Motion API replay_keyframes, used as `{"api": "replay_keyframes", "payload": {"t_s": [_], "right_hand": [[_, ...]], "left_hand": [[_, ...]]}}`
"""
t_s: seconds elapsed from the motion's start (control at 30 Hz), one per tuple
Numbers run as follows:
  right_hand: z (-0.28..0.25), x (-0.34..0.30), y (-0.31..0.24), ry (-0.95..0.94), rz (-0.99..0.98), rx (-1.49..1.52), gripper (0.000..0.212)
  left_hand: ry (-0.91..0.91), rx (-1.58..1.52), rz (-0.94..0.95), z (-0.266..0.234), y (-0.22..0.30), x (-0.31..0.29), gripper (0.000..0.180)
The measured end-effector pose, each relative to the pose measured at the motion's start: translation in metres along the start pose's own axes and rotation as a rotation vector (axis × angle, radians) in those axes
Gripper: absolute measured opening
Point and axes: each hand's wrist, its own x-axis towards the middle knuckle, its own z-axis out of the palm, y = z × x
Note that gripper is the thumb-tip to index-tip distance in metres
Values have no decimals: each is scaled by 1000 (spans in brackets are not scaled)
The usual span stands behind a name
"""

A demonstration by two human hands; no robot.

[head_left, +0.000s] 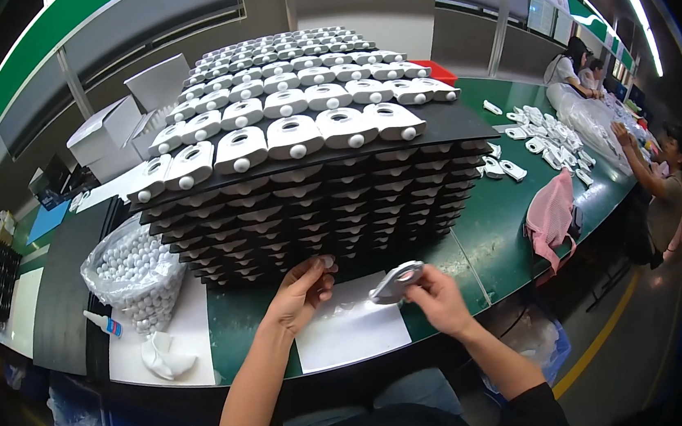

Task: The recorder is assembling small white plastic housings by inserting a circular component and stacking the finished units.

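Observation:
My right hand [438, 298] holds a flat white plastic part [397, 281] with a round hole, tilted above a white sheet [351, 331] on the green table. My left hand [303, 290] pinches a small white ball [327, 260] between thumb and fingers, close to the front of a tall stack of black trays [317, 223]. The top tray [464, 123] carries rows of the same white parts [294, 135], each with a ball fitted at its front.
A clear bag of white balls [133, 274] lies at the left, with a small glue bottle [103, 322] and a crumpled white cloth [162, 357] beside it. White boxes [107, 133] stand behind. At the right are loose white parts [543, 140], a pink bag [550, 209] and other people [662, 182].

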Motion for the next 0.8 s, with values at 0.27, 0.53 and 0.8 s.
{"api": "replay_keyframes", "payload": {"t_s": [0.27,0.53,0.8], "right_hand": [[41,16,24,-101,-10,-138,12],[44,16,21,-75,-115,-366,11],[44,15,19,-43,-101,-283,11]], "left_hand": [[3,81,10,-2,-1,-1,18],[1,53,-17,0,0,0,22],[-3,37,-27,2,-1,-1,27]]}}
